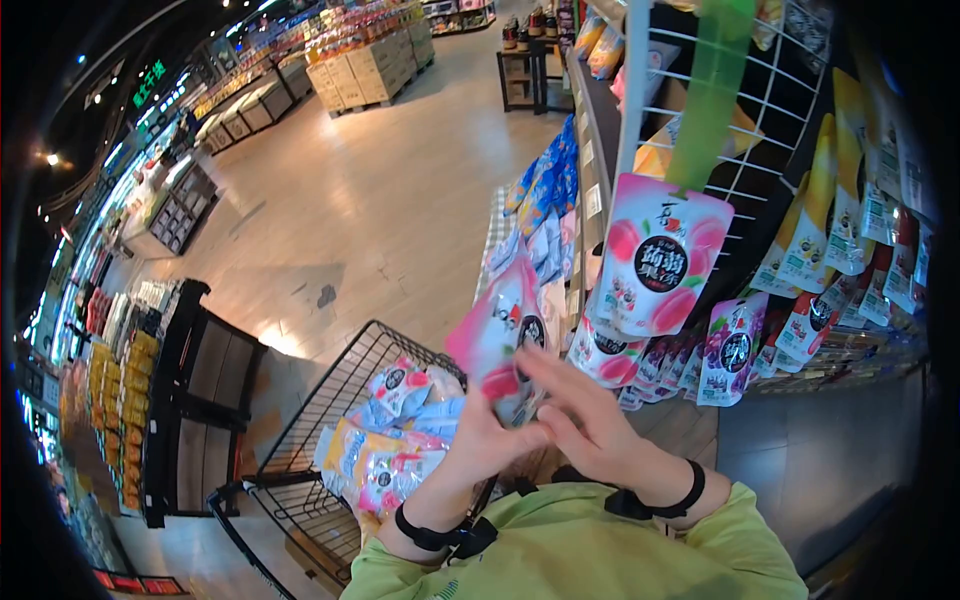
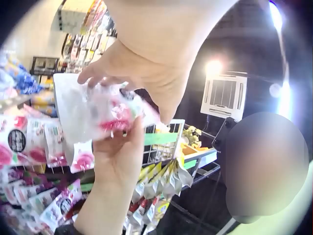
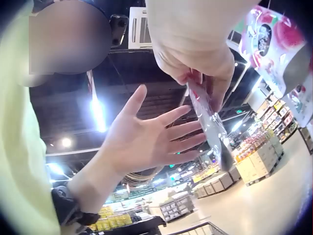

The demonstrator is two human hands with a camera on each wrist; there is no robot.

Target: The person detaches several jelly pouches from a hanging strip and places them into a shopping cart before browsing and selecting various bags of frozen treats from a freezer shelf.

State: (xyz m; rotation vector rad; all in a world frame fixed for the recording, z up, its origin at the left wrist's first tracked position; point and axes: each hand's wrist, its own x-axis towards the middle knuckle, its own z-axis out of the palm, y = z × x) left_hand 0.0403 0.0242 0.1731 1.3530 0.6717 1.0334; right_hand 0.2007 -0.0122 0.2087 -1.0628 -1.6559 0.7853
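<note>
The right hand (image 1: 590,420) pinched a pink-and-white pouch (image 1: 497,315) between thumb and fingers. The left hand (image 1: 487,440) was spread, its fingers straight and lying along the other side of the pouch; whether they all touched it could not be told. The pouch was held up in front of the person's chest, tilted, between the shopping cart (image 1: 300,435) and the wire rack (image 1: 775,120). In the head view the two thumbs came close together below it.

Near the pouch, on its right in the head view, a large pink pouch with peach pictures (image 1: 668,262) hung at the front of the rack, just below a green strip (image 1: 712,95). Lower down, purple pouches (image 1: 733,352) hung in a row, and yellow pouches (image 1: 812,235) hung farther to the right.

The cart stood on the left and held several bags (image 1: 395,468), some yellow, some pink and white. Beyond it, a black shelf unit (image 1: 190,430) carried yellow packs (image 1: 128,425). Stacked cartons (image 1: 370,78) stood well apart, across the floor (image 1: 380,215).
</note>
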